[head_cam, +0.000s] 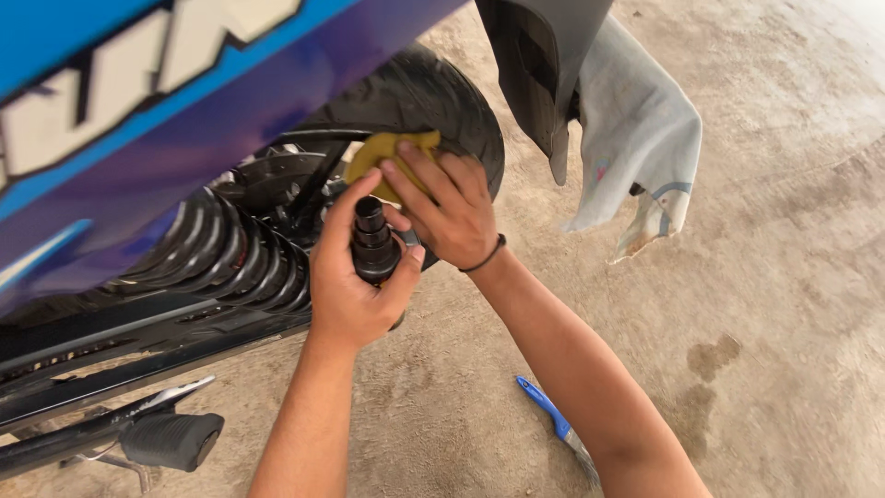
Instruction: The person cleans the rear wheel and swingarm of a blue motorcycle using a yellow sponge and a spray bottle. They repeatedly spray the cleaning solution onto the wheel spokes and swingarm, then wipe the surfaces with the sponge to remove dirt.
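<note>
- While the left hand wraps around a small black bottle, the right hand presses a yellow sponge just above it; the two hands touch each other near the bottle's top
- The bottle stands almost upright in the fist; its long way runs up and down, and its narrow top end points up toward the sponge; the sponge sits right over that top, very close, though I cannot tell if they touch
- The left hand is closed tight around the bottle's lower half; the thumb reaches up along its side
- The right hand is bent over the sponge, fingers spread on top of it and holding it down; a thin black band is on that wrist
- The sponge rests against the black back tire of a motorbike; the right hand is the one nearer the tire, and the left hand is lower and closer to the person
- Both arms reach up and forward from the bottom of the view; the right arm comes in on a slant, the left one is straighter
- To the left is the bike's blue side panel and a black coiled spring; a pale rag hangs to the right; a blue-handled brush lies on the dusty floor under the right arm; a black foot peg sticks out at the lower left
</note>
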